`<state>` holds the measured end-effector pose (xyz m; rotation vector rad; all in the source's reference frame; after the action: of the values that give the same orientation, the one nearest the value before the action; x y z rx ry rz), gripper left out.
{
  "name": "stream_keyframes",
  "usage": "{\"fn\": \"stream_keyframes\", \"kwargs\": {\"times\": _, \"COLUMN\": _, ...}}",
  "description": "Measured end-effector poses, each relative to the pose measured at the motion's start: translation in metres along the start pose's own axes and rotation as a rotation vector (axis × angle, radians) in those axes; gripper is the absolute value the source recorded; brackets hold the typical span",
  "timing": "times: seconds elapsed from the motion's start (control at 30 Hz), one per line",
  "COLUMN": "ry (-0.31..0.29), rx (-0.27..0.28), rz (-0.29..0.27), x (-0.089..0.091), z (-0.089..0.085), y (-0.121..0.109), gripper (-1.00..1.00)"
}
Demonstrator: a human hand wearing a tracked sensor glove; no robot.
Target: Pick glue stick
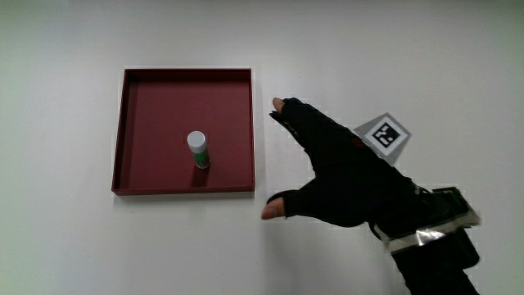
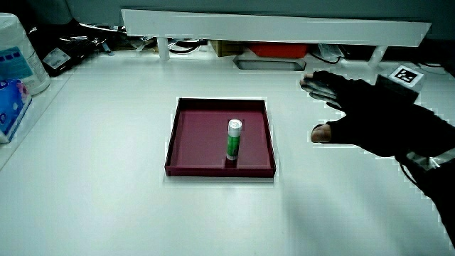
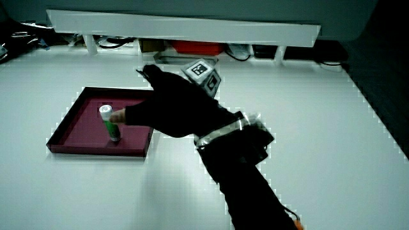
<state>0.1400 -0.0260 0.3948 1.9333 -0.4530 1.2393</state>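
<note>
A dark red square tray (image 1: 131, 131) lies flat on the white table (image 1: 65, 246), and inside it the glue stick (image 1: 197, 150) stands upright on its end, white cap up and green body below, nearer to the tray's wall on the person's side than to its middle. In both side views the glue stick (image 2: 234, 139) stands alone on the tray's floor, touching nothing else (image 3: 110, 122). The hand (image 1: 344, 176) in its black glove is over the bare table just beside the tray, clear of its rim, with thumb and fingers spread wide and holding nothing. The small patterned cube (image 1: 382, 134) sits on the back of the hand, and the forearm (image 3: 249, 179) runs back toward the person. In a side view the thumb tip (image 3: 131, 115) appears close to the glue stick, but the main view shows the hand outside the tray and apart from it. A low white partition (image 2: 277, 28) runs along the table's edge farthest from the person.
</note>
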Motion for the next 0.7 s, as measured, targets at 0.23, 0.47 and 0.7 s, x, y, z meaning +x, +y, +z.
{"fn": "stream_keyframes", "kwargs": {"times": 0.23, "ry": 0.062, "rx": -0.015, "rz": 0.035, "x": 0.010, "z": -0.016, "y": 0.028, "gripper": 0.00}}
{"fn": "stream_keyframes", "kwargs": {"times": 0.47, "ry": 0.104, "rx": -0.021, "rz": 0.058, "x": 0.021, "z": -0.034, "y": 0.058, "gripper": 0.00}}
{"fn": "stream_keyframes", "kwargs": {"times": 0.7, "ry": 0.143, "rx": -0.018, "rz": 0.059, "x": 0.036, "z": -0.049, "y": 0.085, "gripper": 0.00}}
